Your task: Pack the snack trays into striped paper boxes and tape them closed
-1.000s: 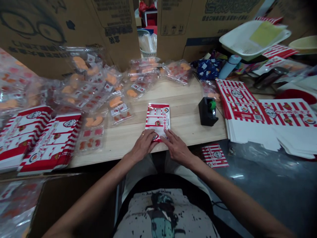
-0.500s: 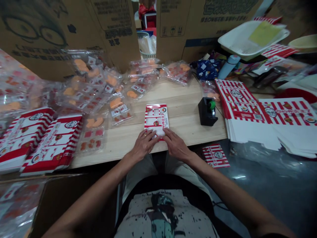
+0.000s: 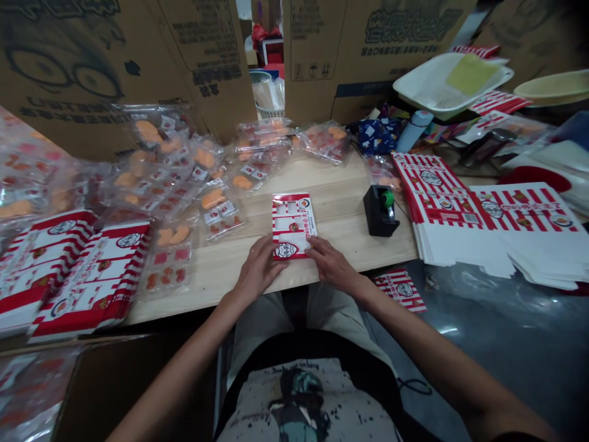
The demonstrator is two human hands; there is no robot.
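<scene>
A red-and-white printed box (image 3: 294, 226) with cut-out windows lies flat on the pale wooden table (image 3: 340, 184) in front of me. My left hand (image 3: 261, 267) is at the box's lower left corner, its thumb apart from the fingers and nothing gripped. At the lower right edge, my right hand (image 3: 330, 263) has its fingers and thumb closed on the box's side. A black tape dispenser (image 3: 381, 212) with green tape stands to the right of the box.
Clear bags of orange pieces (image 3: 214, 199) are heaped along the left and back. Folded striped boxes (image 3: 99, 270) are stacked at the left, flat striped cartons (image 3: 501, 215) at the right. A blue bottle (image 3: 414, 130) and white basket (image 3: 453, 83) sit at the back right.
My left hand has moved left and opened away from the box's lower edge, uncovering the printed face there. My right hand has shifted slightly right. The whole view has shifted a little.
</scene>
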